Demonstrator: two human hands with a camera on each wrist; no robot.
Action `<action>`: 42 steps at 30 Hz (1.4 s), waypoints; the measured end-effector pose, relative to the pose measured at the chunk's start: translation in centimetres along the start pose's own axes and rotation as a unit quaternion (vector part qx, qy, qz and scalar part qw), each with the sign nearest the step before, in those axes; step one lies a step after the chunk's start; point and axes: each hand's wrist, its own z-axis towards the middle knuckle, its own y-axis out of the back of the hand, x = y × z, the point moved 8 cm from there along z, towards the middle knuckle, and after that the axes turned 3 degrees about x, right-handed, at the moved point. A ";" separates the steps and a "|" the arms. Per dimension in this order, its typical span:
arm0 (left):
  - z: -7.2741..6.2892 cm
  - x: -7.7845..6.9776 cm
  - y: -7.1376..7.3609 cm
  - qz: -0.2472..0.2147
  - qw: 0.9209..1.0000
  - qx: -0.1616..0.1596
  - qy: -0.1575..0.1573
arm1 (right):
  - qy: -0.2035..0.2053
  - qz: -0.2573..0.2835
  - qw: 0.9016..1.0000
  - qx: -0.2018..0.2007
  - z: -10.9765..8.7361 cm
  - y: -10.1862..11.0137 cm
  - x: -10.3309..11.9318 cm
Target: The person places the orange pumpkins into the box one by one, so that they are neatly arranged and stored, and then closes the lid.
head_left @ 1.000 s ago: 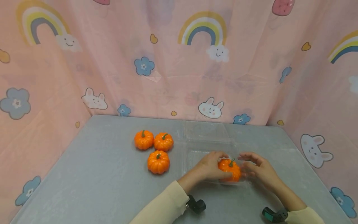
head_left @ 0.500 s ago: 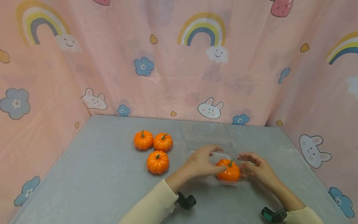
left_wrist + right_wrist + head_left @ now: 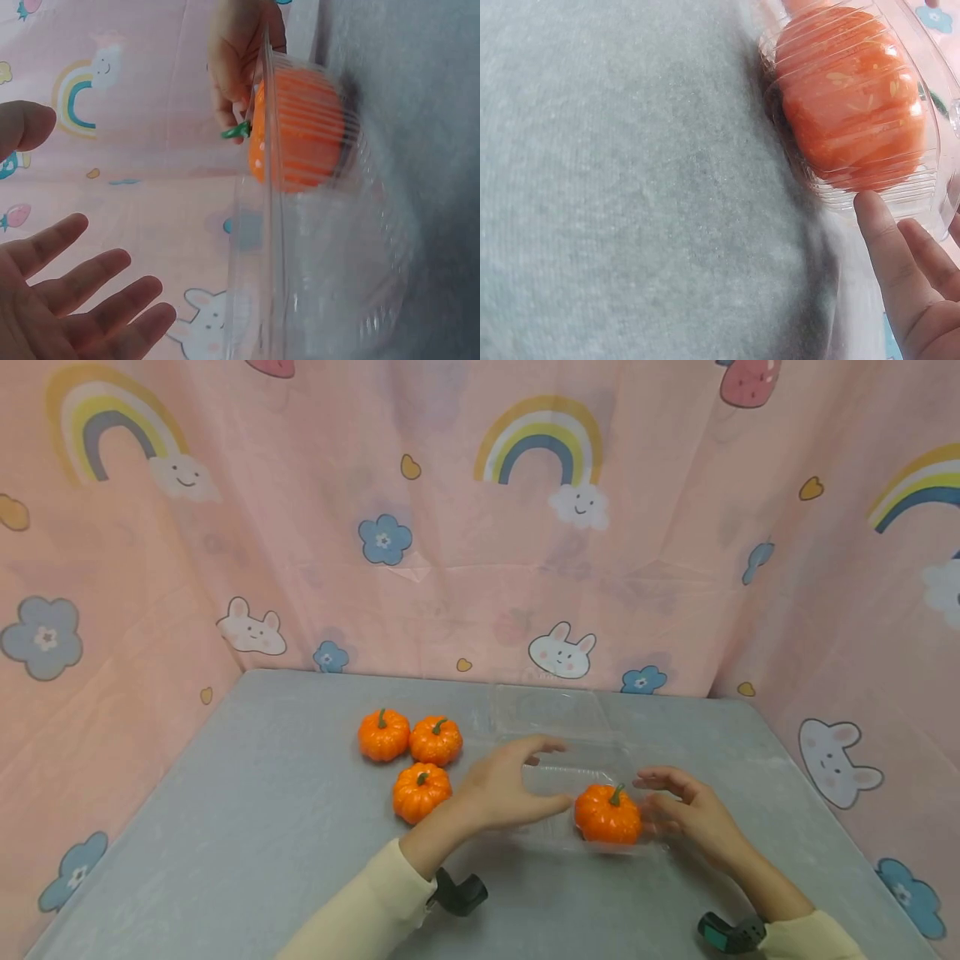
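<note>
An orange toy pumpkin (image 3: 609, 815) with a green stem sits in the right end of a clear plastic clamshell box (image 3: 555, 839), whose lid (image 3: 551, 710) lies folded back. My left hand (image 3: 501, 785) hovers over the box's left part, fingers spread and holding nothing; the left wrist view shows its palm empty. At the box's right end is my right hand (image 3: 693, 814), fingers extended. In the right wrist view a fingertip (image 3: 870, 206) meets the ribbed plastic wall beside the pumpkin. Beyond my left forearm lies another pumpkin (image 3: 420, 792), partly covered by the wrist.
Two more pumpkins, one at the left (image 3: 383, 735) and one beside it (image 3: 436, 741), rest close together on the grey tabletop (image 3: 300, 827). A pink printed curtain (image 3: 420, 610) stands behind and at both sides of the table.
My left hand has let go of the pumpkin in the box and drawn back to the left, its fingers spreading. My right hand has stayed at the box's right end.
</note>
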 end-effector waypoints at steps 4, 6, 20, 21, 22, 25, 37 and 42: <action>-0.5 0.1 0.9 0.024 1.000 -0.015 -0.005 | -0.001 -0.007 1.000 -0.003 0.0 0.1 0.0; -0.8 0.2 1.4 0.037 0.999 -0.025 -0.005 | -0.002 -0.011 1.000 -0.005 0.0 0.1 -0.1; -3.2 2.0 4.3 0.046 0.996 -0.066 0.027 | -0.004 -0.012 1.000 -0.006 0.2 0.0 -0.1; -3.4 2.1 4.5 0.049 0.996 -0.070 0.029 | -0.004 -0.011 1.000 -0.006 0.1 0.0 -0.1; -3.6 2.3 4.7 0.052 0.995 -0.074 0.033 | -0.004 -0.010 1.000 -0.005 0.1 0.0 -0.1; -4.1 2.8 5.3 0.059 0.994 -0.089 0.032 | -0.005 -0.007 1.000 -0.005 0.1 0.0 -0.1; -5.9 4.8 7.4 0.088 0.987 -0.137 0.011 | -0.002 -0.001 1.000 -0.001 0.0 0.0 -0.2; -6.7 6.1 8.0 0.086 0.986 -0.142 0.029 | -0.006 0.003 1.000 -0.001 0.0 0.0 -0.3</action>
